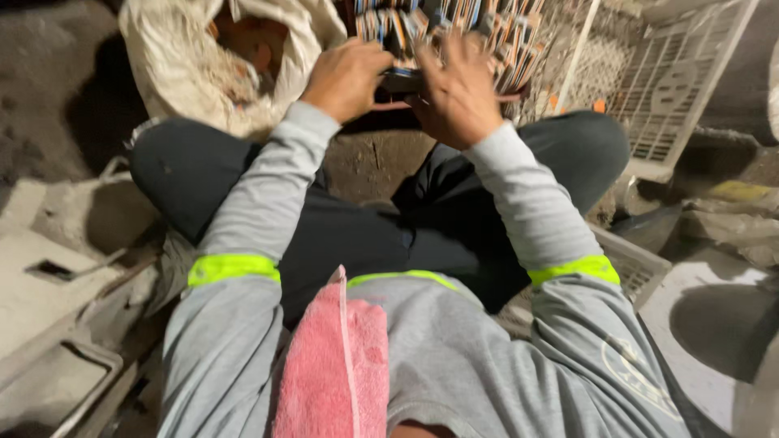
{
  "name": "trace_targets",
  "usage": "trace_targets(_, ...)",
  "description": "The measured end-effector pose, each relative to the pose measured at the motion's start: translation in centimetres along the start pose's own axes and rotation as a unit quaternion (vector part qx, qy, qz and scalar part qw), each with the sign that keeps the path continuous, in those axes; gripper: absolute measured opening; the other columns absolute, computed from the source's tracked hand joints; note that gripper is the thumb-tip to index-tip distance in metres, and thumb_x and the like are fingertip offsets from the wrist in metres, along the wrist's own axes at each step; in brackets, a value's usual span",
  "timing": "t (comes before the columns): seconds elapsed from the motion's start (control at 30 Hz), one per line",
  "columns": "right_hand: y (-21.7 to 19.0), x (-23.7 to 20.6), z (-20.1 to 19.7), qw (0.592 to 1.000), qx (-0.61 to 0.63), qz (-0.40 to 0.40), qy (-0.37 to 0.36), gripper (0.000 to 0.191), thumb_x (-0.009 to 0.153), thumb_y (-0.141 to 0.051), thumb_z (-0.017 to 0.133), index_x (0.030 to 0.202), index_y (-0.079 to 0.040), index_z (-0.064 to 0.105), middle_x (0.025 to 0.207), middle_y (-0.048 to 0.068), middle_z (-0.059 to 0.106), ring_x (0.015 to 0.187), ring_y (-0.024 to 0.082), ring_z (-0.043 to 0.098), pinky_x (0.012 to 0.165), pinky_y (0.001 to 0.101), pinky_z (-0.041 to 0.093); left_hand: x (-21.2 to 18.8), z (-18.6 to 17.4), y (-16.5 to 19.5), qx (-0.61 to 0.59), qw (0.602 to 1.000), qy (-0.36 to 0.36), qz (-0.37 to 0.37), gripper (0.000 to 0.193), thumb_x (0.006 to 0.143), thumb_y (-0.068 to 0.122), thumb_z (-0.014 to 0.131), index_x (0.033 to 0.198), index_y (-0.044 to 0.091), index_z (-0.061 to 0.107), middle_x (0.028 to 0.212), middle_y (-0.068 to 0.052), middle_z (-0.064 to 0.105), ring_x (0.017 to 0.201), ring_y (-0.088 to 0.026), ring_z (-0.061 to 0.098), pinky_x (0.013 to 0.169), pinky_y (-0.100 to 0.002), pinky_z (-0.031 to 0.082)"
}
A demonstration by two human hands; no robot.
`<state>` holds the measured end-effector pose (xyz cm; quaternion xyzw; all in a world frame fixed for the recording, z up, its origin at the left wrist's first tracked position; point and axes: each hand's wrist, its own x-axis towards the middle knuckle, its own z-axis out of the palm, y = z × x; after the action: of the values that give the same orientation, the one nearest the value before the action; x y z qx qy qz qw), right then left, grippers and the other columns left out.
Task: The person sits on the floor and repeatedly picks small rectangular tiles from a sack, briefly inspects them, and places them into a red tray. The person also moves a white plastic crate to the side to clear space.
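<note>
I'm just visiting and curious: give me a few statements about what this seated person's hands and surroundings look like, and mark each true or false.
1. Both hands reach into a stack of small multicoloured packets. True.
2. The left hand is closed over a dark flat object. True.
3. The right hand is clenched into a fist. False: its fingers are spread and blurred.
4. A blue towel lies on the person's chest. False: the cloth there is pink.
5. A white plastic lattice crate stands to the person's right. True.
6. The grey sleeves carry red bands. False: the bands are fluorescent yellow-green.
</note>
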<state>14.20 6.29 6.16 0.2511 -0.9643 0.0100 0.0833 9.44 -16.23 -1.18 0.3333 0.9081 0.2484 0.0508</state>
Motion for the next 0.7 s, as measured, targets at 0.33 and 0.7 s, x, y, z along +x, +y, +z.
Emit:
trace_targets(0.33, -3.2, -5.0, 8.6, 0.915, 0.228, 0.112, -0.313, 0.038, 0.098, -0.025, 0.059, 0.120, 0.003, 0.046, 0.089, 0.033, 0.068, 0.079, 0.052, 0.069, 0.070, 0.0583, 0.056, 0.9, -0.2, -0.2, -0.038, 0.997, -0.057, -0.033, 0.023, 0.094, 0.024, 0.079, 0.108, 0.006, 0.076, 0.106, -0.016, 0.069, 0.104, -0.034, 0.064, 0.094, -0.050, 0.052)
trace_targets(0.7, -5.4, -4.0, 14.4, 0.894, 0.190, 0.303, -0.269, 0.035, 0.094, -0.021, 0.059, 0.118, -0.004, 0.040, 0.096, 0.035, 0.069, 0.088, 0.056, 0.068, 0.077, 0.0619, 0.055, -0.5, 2.7, -3.4, -0.146, 0.971, -0.014, -0.189, 0.036, 0.096, 0.012, 0.071, 0.130, 0.003, 0.064, 0.126, -0.022, 0.063, 0.113, -0.041, 0.064, 0.101, -0.049, 0.050)
